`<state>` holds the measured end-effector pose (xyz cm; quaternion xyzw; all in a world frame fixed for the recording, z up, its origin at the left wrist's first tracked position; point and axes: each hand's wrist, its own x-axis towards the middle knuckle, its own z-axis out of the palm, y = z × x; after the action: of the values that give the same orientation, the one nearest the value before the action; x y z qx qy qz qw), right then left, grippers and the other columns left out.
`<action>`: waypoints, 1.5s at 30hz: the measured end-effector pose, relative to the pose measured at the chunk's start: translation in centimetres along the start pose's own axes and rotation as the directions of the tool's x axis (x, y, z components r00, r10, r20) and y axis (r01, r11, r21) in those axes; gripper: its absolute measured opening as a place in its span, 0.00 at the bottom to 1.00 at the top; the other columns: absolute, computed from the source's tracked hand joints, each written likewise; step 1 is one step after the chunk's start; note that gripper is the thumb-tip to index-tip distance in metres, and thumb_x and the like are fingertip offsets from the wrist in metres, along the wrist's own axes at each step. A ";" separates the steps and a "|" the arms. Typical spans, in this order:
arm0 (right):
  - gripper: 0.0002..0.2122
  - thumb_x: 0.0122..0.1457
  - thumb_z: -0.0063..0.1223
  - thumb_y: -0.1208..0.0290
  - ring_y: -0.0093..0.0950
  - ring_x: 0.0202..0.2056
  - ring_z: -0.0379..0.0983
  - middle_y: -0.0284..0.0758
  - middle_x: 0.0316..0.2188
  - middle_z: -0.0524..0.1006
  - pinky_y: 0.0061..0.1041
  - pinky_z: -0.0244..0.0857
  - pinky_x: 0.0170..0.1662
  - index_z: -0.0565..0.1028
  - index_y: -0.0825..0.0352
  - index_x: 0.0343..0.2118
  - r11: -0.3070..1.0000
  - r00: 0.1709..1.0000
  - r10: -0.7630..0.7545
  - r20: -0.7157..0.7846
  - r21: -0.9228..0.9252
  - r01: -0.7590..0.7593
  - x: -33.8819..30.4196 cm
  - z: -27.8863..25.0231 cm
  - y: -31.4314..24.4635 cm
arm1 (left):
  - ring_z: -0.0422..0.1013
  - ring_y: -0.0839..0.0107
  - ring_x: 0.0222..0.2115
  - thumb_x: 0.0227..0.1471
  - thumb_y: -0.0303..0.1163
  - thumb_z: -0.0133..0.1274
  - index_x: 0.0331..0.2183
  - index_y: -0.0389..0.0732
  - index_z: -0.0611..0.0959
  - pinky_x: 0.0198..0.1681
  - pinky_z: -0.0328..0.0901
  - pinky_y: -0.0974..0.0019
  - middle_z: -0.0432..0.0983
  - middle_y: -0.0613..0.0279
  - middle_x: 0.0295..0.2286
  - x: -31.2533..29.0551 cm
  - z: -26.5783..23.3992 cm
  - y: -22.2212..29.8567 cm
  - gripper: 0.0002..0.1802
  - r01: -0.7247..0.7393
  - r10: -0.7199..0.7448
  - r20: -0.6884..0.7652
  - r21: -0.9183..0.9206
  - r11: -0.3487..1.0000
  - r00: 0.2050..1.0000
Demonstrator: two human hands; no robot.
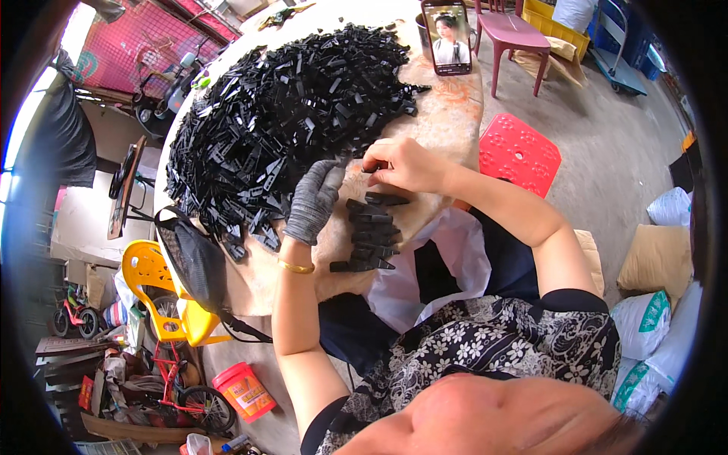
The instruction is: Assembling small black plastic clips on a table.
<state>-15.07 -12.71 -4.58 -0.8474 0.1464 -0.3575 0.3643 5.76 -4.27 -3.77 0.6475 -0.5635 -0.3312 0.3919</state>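
Observation:
My left hand (313,199), in a grey knit glove with a gold bangle at the wrist, rests at the near edge of a big pile of small black plastic pieces (288,98). Its fingers are drawn together; whatever may be in them is hidden. Just to its right my bare right hand (406,164) has thumb and forefinger bent around a small dark piece, mostly covered by the fingers. Below both hands, several black clip-like pieces (371,236) lie side by side in a rough stack on the table's near edge.
The round table (447,114) has a pale, stained top. A phone (447,38) stands at its far right. A black mesh bag (193,262) hangs by a yellow chair (152,273) on the left. Around it are a red stool (519,155), a red bucket (244,392) and a white plastic bag (455,258) by my lap.

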 end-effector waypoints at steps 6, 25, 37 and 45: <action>0.09 0.45 0.56 0.78 0.38 0.31 0.73 0.38 0.29 0.76 0.30 0.67 0.37 0.76 0.69 0.33 0.955 0.981 -0.191 0.031 -0.227 0.193 -0.6 0.1 2.0 | 0.74 0.74 0.27 0.48 0.30 0.58 0.34 0.38 0.81 0.33 0.68 0.70 0.79 0.56 0.28 -0.2 0.7 1.1 0.10 -0.212 0.207 0.042 0.242 0.947 0.977; 0.15 0.44 0.56 0.80 0.38 0.35 0.72 0.39 0.32 0.77 0.32 0.65 0.41 0.77 0.65 0.39 0.982 0.996 -0.075 -0.053 -0.175 0.064 -1.2 0.1 0.9 | 0.74 0.57 0.32 0.43 0.33 0.60 0.34 0.40 0.81 0.36 0.67 0.62 0.78 0.53 0.30 -0.9 0.9 2.6 0.13 -0.260 0.219 0.143 0.429 0.865 0.965; 0.14 0.44 0.57 0.79 0.38 0.36 0.72 0.40 0.32 0.77 0.33 0.65 0.41 0.77 0.66 0.37 0.977 0.998 -0.058 -0.039 -0.206 0.049 -1.3 0.1 0.8 | 0.74 0.56 0.32 0.43 0.32 0.60 0.34 0.39 0.81 0.36 0.67 0.62 0.77 0.53 0.30 -1.0 1.1 1.9 0.13 -0.278 0.253 0.113 0.369 0.887 0.961; 0.13 0.45 0.57 0.78 0.39 0.35 0.72 0.40 0.30 0.77 0.33 0.66 0.40 0.77 0.66 0.37 0.976 0.996 -0.085 -0.027 -0.202 0.078 -1.3 -0.1 0.3 | 0.73 0.55 0.31 0.44 0.33 0.58 0.34 0.43 0.81 0.35 0.67 0.59 0.77 0.53 0.29 -1.3 1.8 3.9 0.12 -0.324 0.297 0.139 0.543 0.775 0.945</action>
<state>-16.04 -12.29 -5.41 -0.8787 0.1535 -0.3703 0.2592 2.22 -3.41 -1.22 0.6240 -0.7431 -0.0973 0.2213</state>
